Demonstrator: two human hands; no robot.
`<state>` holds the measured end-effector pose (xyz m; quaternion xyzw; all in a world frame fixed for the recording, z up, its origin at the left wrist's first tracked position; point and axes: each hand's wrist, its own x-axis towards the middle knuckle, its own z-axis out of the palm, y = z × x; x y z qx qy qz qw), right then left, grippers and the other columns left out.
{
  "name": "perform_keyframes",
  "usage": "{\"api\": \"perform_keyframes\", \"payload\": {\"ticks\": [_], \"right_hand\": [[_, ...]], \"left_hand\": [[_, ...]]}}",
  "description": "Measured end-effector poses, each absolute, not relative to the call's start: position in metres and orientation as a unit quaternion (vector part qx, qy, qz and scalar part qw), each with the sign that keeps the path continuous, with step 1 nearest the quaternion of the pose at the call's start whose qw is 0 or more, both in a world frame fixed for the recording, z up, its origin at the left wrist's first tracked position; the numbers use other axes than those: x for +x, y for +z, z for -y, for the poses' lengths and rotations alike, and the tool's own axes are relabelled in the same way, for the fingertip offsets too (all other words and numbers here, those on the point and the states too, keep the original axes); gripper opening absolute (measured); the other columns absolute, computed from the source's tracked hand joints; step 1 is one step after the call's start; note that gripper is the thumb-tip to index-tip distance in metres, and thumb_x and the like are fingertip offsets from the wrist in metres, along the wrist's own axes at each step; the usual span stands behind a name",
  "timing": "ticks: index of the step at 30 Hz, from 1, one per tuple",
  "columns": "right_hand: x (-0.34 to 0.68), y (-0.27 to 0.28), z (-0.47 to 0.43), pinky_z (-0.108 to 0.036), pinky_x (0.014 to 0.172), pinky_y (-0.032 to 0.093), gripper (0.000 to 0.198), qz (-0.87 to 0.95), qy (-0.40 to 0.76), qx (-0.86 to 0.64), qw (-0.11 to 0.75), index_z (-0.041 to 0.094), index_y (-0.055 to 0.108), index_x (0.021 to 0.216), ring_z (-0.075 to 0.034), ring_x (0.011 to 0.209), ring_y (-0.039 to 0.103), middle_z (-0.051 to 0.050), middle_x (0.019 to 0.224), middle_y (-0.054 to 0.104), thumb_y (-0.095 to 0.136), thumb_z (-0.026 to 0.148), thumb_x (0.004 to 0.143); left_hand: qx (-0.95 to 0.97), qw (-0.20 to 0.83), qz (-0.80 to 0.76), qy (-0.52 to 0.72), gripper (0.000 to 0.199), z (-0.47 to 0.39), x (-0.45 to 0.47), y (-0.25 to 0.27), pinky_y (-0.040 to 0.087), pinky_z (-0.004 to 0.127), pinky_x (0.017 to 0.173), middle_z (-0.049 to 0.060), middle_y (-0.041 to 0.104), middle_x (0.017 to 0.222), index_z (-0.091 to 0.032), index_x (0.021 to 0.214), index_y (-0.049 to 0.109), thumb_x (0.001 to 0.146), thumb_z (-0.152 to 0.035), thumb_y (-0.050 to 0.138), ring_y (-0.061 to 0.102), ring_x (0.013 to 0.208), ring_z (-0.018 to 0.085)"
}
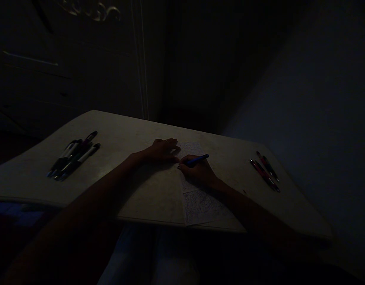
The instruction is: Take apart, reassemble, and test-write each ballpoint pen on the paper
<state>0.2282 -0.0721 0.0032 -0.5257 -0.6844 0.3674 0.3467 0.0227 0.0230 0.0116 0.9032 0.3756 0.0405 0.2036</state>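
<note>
My right hand (199,173) is closed around a blue pen (197,160), its tip down at the left edge of a sheet of paper (204,208). Dense scribbled marks cover much of the sheet, and a crease or line crosses it below the hand. My left hand (163,151) lies on the table beside the paper's upper left edge, fingers spread and holding nothing. The right hand and forearm hide part of the sheet. Fine detail is lost in the dim light.
A bunch of several pens (74,155) lies on the left of the pale table (135,132). On the right are a few more pens, among them a red pen (263,174). A dark cabinet (96,71) stands behind at left, and a wall (312,111) at right.
</note>
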Motion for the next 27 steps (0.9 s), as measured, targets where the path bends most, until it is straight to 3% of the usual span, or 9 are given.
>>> {"api": "perform_keyframes", "payload": {"ticks": [15, 27], "right_hand": [[0.2263, 0.0123, 0.076, -0.029, 0.065, 0.047, 0.012, 0.681, 0.385, -0.523, 0.339, 0.019, 0.072, 0.08, -0.017, 0.07, 0.063, -0.002, 0.077, 0.071, 0.067, 0.029, 0.074], [0.2281, 0.0053, 0.0747, -0.03, 0.067, 0.047, 0.01, 0.691, 0.367, -0.526, 0.334, 0.02, 0.07, 0.079, -0.017, 0.071, 0.063, -0.002, 0.076, 0.071, 0.066, 0.027, 0.075]], "left_hand": [[0.901, 0.201, -0.381, 0.05, 0.066, -0.0218, 0.0226, 0.0096, 0.018, 0.052, 0.121, 0.011, 0.032, 0.165, -0.027, 0.143, 0.055, 0.087, -0.061, 0.057, 0.028, 0.152, 0.033], [0.901, 0.206, -0.379, 0.056, 0.064, -0.021, 0.0223, 0.0104, 0.017, 0.052, 0.122, 0.013, 0.026, 0.167, -0.025, 0.142, 0.055, 0.087, -0.057, 0.059, 0.029, 0.152, 0.033]]}}
